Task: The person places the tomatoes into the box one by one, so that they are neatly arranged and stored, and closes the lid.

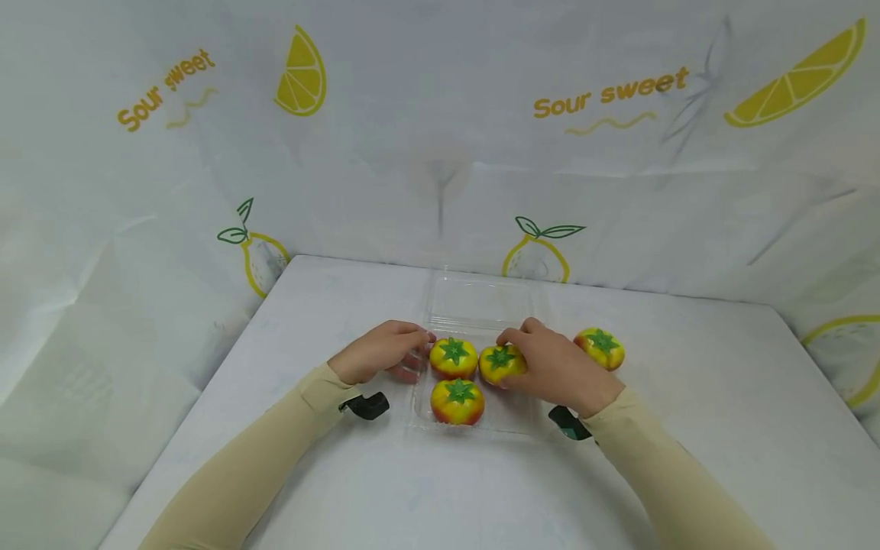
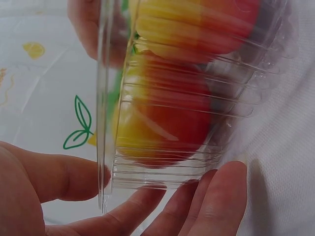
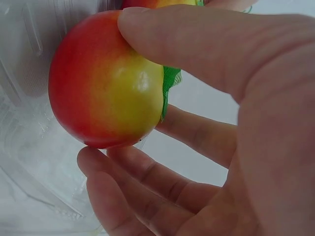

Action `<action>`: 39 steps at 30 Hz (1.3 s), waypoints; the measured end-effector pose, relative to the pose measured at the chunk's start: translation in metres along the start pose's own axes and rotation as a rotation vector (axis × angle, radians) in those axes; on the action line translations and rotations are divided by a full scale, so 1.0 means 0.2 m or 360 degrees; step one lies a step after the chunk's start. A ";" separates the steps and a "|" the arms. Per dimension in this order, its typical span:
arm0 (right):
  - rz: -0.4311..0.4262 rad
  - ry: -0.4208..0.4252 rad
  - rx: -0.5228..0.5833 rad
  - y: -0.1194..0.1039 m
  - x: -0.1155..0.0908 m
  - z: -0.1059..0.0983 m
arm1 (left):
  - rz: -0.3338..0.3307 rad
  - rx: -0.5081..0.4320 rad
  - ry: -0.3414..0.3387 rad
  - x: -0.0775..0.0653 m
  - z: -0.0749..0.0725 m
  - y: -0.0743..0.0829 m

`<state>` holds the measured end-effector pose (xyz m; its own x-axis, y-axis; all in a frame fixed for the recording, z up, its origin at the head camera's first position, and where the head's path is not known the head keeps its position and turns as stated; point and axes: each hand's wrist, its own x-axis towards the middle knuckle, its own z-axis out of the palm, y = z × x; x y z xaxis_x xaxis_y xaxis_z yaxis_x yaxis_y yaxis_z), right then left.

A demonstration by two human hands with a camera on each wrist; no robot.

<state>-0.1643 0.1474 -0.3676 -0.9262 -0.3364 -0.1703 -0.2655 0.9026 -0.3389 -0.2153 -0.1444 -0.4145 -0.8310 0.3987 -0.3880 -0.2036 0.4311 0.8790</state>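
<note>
Head view: the held fruit (image 1: 502, 367) is grasped by the right grip (image 1: 553, 368), and the left edge of the clear container (image 1: 509, 414) is pinched by the left grip (image 1: 390, 351). If the held fruit is let go off-centre, it may be rolled against the neighbouring fruits (image 1: 457, 402) (its skin appears smooth and glossy). If the thin wall is squeezed too hard, the container may be bowed or tilted. The loose fruit (image 1: 602, 349) on the bench (image 1: 385, 481), lying close beside the right wrist, could be knocked by a careless withdrawal. The held fruit is positioned at the right thumb and fingertips, apart from the palm, its green calyx (image 3: 170, 88) turned palmward, over the container's far right portion. Whether its base is supported cannot be told.
</note>
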 end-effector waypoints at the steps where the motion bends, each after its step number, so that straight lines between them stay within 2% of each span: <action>1: -0.0001 0.0000 -0.0001 0.00 0.00 0.00 | -0.0001 0.0002 0.0000 0.00 0.00 0.00; 12: 0.0030 0.0005 0.0041 0.06 -0.04 -0.04 | -0.0015 0.0040 0.0001 0.02 0.01 0.00; 19: -0.0008 0.0104 0.0114 0.13 -0.12 -0.12 | -0.0010 0.0046 0.0012 0.01 0.02 0.01; 26: 0.0000 0.0301 0.0216 0.32 -0.23 -0.20 | -0.0014 0.0038 0.0004 0.01 0.01 0.01; 31: 0.0087 0.0404 0.0259 0.48 -0.27 -0.24 | -0.0016 0.0026 0.0004 0.01 0.01 0.00; 34: 0.0164 0.0414 0.0287 0.56 -0.28 -0.24 | -0.0017 0.0024 0.0008 0.01 0.01 0.00; 39: 0.0255 0.0326 0.0358 0.68 -0.27 -0.22 | -0.0016 0.0039 0.0008 0.01 0.02 0.00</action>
<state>-0.1619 0.3001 -0.3630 -0.9919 -0.1136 -0.0566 -0.0676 0.8502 -0.5221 -0.2156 -0.1413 -0.4171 -0.8314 0.3902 -0.3956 -0.1994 0.4549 0.8679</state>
